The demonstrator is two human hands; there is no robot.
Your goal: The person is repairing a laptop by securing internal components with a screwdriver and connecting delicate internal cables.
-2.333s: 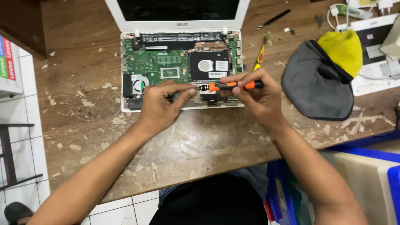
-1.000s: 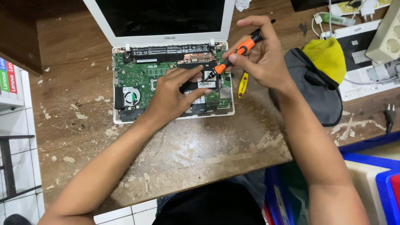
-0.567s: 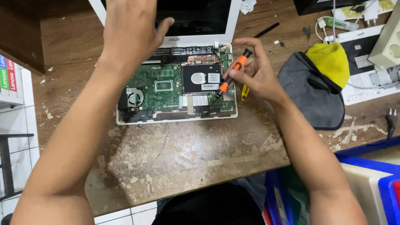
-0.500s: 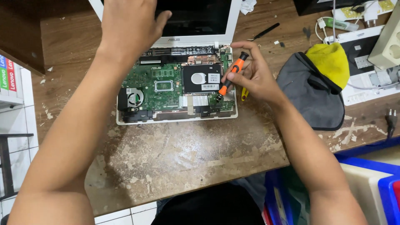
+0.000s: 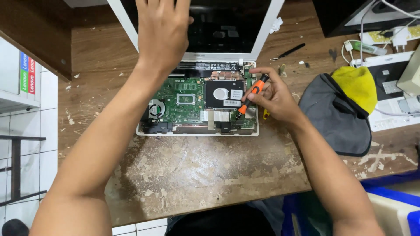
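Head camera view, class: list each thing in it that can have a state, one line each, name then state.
Laptop: open, lower cover off, circuit board bared.
Laptop screen: dark, tilted back.
Screwdriver: tip down on the board's right side.
Right hand: gripping the screwdriver.
Left hand: spread flat against the screen.
Grey and yellow pouch: lying on the worn wooden table.

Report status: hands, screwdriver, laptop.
Left hand flat on laptop screen. Right hand grips orange screwdriver, tip on exposed board. Nothing obstructing.
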